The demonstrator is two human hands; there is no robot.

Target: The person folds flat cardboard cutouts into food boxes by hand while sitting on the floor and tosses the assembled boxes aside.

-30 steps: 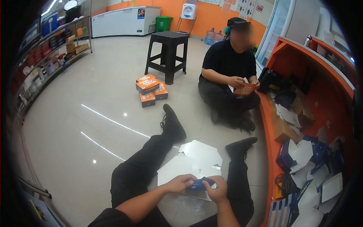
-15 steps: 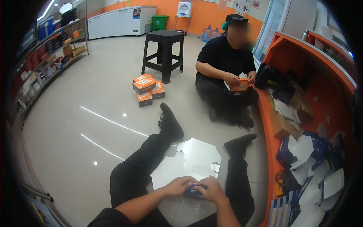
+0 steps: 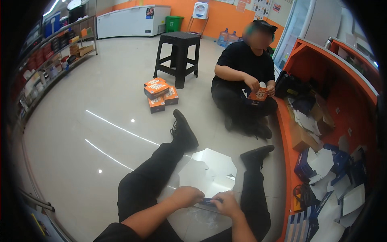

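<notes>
Between my outstretched legs stands a partly folded cardboard box (image 3: 206, 165), white inside with dark blue showing on its near outer side. Its far and side flaps are raised and spread outward. My left hand (image 3: 188, 197) is closed on the left part of the near edge. A short way to the right, my right hand (image 3: 227, 203) grips the same edge, thumb on the blue side. Some fingertips are hidden behind the cardboard. Just below the box, a clear plastic piece (image 3: 204, 215) lies on the floor.
A co-worker (image 3: 246, 66) sits ahead, handling an orange and dark blue box (image 3: 257, 97). Several similar closed boxes (image 3: 157, 89) are piled by a black stool (image 3: 177, 56). At right, an orange shelf unit (image 3: 288, 169) holds unfolded blue-and-white cartons (image 3: 320, 163). A metal rack (image 3: 60, 52) lines the left.
The box's panels have gone from lying flatter to standing up as a hollow shape. My hands stay at its near edge. The co-worker's box has tilted, one hand now at its top.
</notes>
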